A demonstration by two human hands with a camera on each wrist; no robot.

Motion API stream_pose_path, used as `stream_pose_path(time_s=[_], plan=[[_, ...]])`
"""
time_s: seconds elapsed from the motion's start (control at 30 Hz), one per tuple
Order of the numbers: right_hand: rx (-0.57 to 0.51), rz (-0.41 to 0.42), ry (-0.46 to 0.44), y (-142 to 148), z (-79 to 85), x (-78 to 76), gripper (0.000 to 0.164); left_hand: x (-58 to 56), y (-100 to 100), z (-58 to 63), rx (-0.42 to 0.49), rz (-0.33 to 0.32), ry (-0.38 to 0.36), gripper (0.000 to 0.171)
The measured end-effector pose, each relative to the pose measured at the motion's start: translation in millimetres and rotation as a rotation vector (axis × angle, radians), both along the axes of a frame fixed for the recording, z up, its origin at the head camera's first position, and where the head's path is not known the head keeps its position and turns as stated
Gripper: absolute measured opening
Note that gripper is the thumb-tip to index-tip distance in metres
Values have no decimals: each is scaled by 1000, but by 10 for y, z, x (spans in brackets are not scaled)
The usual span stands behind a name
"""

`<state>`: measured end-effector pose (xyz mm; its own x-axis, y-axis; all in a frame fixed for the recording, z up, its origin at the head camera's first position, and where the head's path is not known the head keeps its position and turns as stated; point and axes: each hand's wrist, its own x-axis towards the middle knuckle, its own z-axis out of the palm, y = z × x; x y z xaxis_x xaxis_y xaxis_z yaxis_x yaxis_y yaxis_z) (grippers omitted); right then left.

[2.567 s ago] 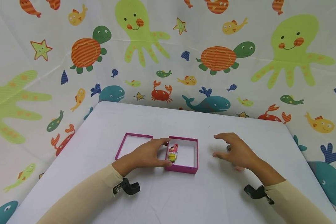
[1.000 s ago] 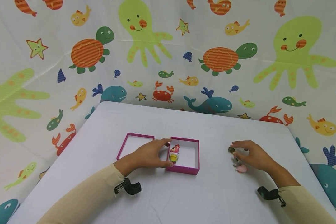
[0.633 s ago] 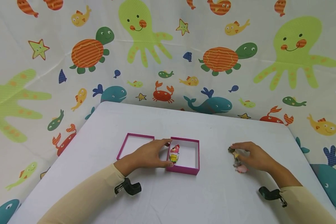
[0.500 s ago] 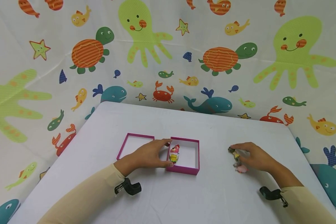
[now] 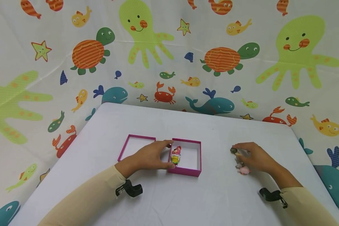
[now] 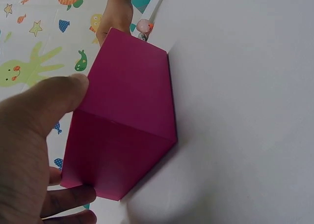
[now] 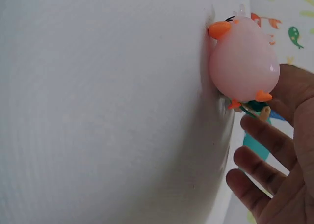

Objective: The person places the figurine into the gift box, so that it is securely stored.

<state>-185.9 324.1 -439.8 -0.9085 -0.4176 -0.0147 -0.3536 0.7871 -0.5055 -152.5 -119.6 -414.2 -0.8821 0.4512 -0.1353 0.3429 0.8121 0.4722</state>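
Observation:
My left hand (image 5: 148, 155) holds the left wall of the magenta box (image 5: 184, 171) between thumb and fingers; the left wrist view shows the thumb at one corner of the box (image 6: 127, 81). Inside the box, along its left side, lies a small figurine (image 5: 175, 155) with a pink top and yellow lower part. At the right, my right hand (image 5: 255, 157) has thumb and index finger around a small dark-topped figurine (image 5: 233, 150), mostly hidden by the fingers. Just nearer me is a pink duck-like toy (image 7: 245, 62) with an orange beak and feet.
A shallow magenta-rimmed lid (image 5: 141, 136) lies left of the box, partly under my left forearm and hand. Something small and grey (image 5: 239, 165) sits between the dark-topped figurine and the duck toy. A sea-animal printed cloth (image 5: 164, 47) hangs behind the white table (image 5: 214, 201).
My right hand has moved right and down from beside the box to the small figurines, and its thumb and index finger have come around the dark-topped one. The left hand stays on the box.

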Motion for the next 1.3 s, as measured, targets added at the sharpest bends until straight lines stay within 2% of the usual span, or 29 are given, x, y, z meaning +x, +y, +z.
stream_pose_path(time_s=[0.27, 0.5, 0.67, 1.3], plan=[[34, -53, -17, -52, 32, -34, 47, 7, -2, 5, 4, -1, -4, 101], [28, 6, -130, -15, 108, 5, 65, 3, -2, -2, 3, -2, 3, 100], [25, 55, -144, 13, 125, 17, 73, 1, -5, -6, -3, 5, 4, 101], [112, 69, -136, 8, 195, -75, 62, 2, -12, -11, 16, -5, -1, 100]])
